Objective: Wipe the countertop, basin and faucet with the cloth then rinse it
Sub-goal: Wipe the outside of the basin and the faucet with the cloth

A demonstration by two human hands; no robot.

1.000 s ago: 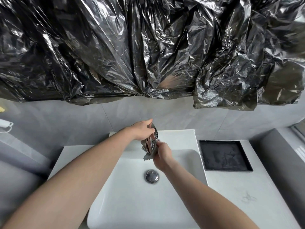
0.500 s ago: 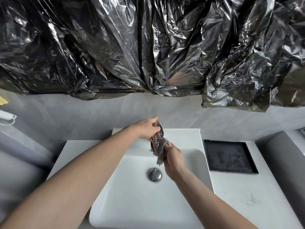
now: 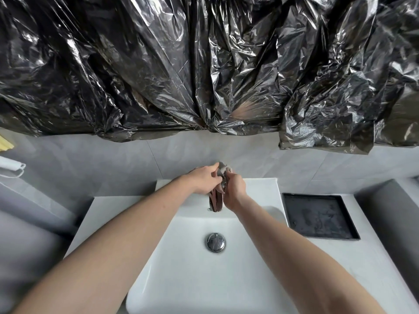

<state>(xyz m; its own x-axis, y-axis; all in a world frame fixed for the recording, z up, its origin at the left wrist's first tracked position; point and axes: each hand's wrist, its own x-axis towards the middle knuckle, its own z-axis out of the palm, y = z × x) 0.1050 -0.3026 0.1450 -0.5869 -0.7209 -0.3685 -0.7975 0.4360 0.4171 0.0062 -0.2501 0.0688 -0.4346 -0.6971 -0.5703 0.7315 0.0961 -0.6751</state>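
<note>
1. Head view: both hands meet at the chrome faucet (image 3: 216,200) on the back edge of the white basin (image 3: 204,279). The left hand (image 3: 204,180) and right hand (image 3: 235,191) each pinch a small grey cloth (image 3: 223,167) bunched over the faucet's top.
2. The drain stopper (image 3: 215,242) sits in the basin floor below the spout.
3. A black tray (image 3: 319,216) lies on the white counter (image 3: 362,264) near its back right corner; crumpled black plastic sheeting (image 3: 204,64) hangs above.
</note>
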